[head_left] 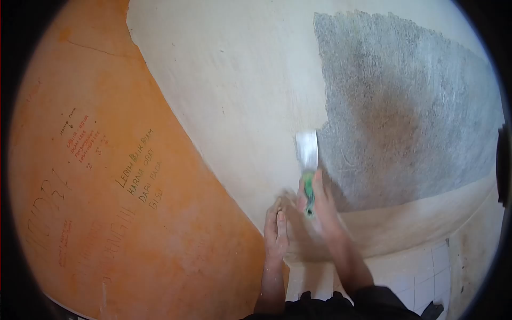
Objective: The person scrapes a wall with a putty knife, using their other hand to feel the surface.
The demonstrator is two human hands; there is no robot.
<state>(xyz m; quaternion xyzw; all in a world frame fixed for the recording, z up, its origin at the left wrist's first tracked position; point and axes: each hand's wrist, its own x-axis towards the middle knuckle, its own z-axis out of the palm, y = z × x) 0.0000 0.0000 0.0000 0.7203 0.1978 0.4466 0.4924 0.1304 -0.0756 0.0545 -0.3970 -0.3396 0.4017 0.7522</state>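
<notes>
My right hand (319, 200) is wrapped round the green handle of a scraper (307, 150), whose wide metal blade points up. The blade lies against the wall at the left edge of a rough grey patch (410, 112), where the white surface (229, 80) meets it. Lower and to the left, my left hand (276, 226) is raised near the white wall with its fingers bent together. Whether anything is between those fingers is too blurred to tell.
An orange wall (160, 240) with handwriting in green, red and dark marks fills the left side. Below the white wall is a ledge, with white tiles (424, 272) at the lower right. A dark object (502, 165) stands at the right edge.
</notes>
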